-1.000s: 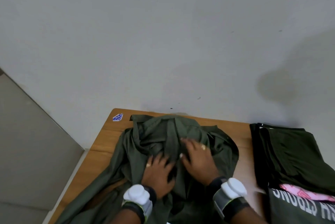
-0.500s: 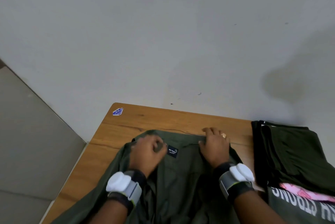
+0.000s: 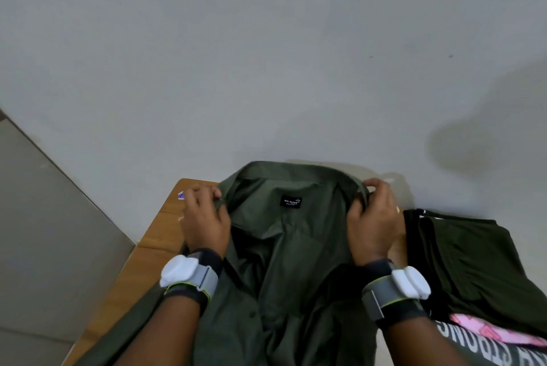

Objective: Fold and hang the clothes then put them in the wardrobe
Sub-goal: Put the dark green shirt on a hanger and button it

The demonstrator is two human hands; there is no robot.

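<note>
Both hands, left hand (image 3: 204, 219) and right hand (image 3: 373, 222), pinch the green shirt's (image 3: 284, 247) collar ends above the wooden table (image 3: 148, 250)

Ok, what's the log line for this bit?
green shirt: collar held up | left hand: grips collar | right hand: grips collar

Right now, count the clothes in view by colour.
Green: 2, the shirt and the folded green garment
Black: 1, the black garment
Pink: 1, the pink garment
Grey: 1, the lettered grey garment
Total: 5
</note>
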